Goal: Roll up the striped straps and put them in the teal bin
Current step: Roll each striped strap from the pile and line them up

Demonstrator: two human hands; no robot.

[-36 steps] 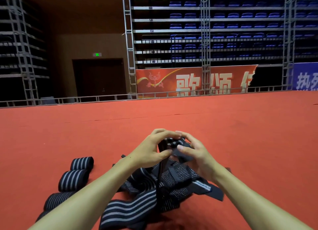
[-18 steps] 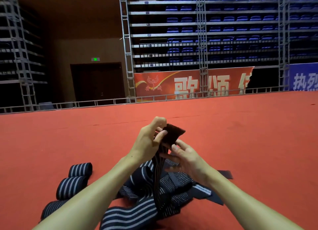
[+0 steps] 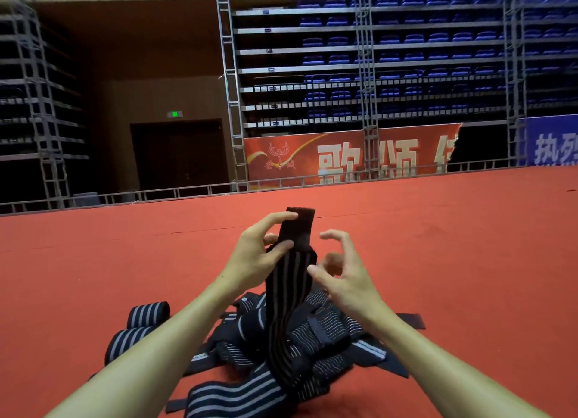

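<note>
Strap [image 3: 291, 280] held upright, dark end pinched by left hand [image 3: 256, 255]; right hand [image 3: 347, 277] at its 3 o'clock, fingers loosely curled (gripping nothing). Loose pile [image 3: 325, 333] at 6 o'clock; rolled straps [image 3: 131, 339] at 8 o'clock.

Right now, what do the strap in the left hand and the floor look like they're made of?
Strap: probably woven elastic fabric, matte, dark with pale stripes; it hangs limp and bends softly. Floor: likely red carpet, matte, flat, with faint seam lines.

Dim hall, soft wide-angle blur
</note>
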